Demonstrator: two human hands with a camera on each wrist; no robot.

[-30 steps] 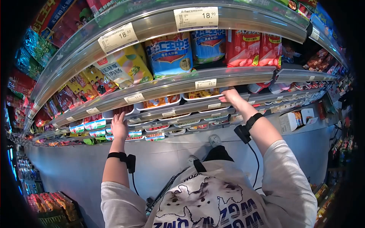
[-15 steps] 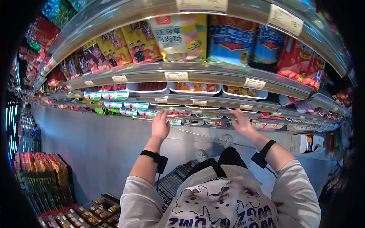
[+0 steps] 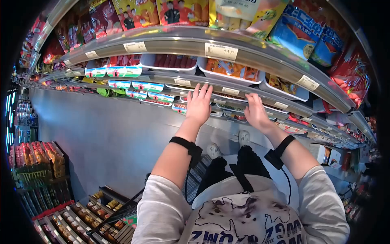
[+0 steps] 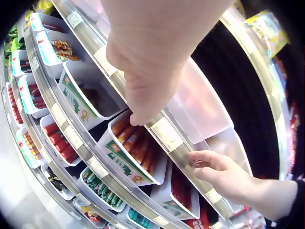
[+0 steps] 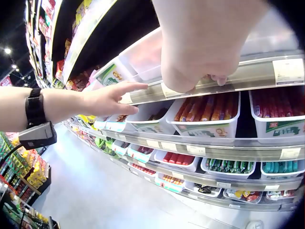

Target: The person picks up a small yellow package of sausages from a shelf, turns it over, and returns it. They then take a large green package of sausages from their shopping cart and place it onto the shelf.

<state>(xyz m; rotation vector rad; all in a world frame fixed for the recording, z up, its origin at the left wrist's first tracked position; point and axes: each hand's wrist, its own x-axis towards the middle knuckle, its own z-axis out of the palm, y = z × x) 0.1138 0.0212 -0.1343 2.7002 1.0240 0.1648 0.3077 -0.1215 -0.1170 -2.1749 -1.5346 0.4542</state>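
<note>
Glossy plastic packets [image 3: 298, 34] at upper right, smooth translucent plastic bins [image 4: 138, 152], shiny metallic-looking shelf edges [image 5: 190, 143], matt cloth sleeves [image 3: 162, 203].

- Opens between left hand [image 3: 199, 103] and right hand [image 3: 256, 112], in front of tag-bearing grey shelf rail [image 3: 207, 86].
- Crosses right above white plastic bin of orange-wrapped sticks [image 5: 205, 131] with that same rail, barring a straight drop from over it.
- Narrows to a dark slot between that bin and white plastic bin of red-wrapped sticks [image 5: 286, 130], with walls either side.
- Deepens into black space behind frosted translucent bin [image 4: 202, 102], short of curved pale upper rail [image 4: 259, 59].
- Widens leftward over smooth grey floor [image 3: 101, 118], up to dark rack of packets [image 3: 38, 175].
- Meets black wire basket [image 3: 198, 173] beside the legs.
</note>
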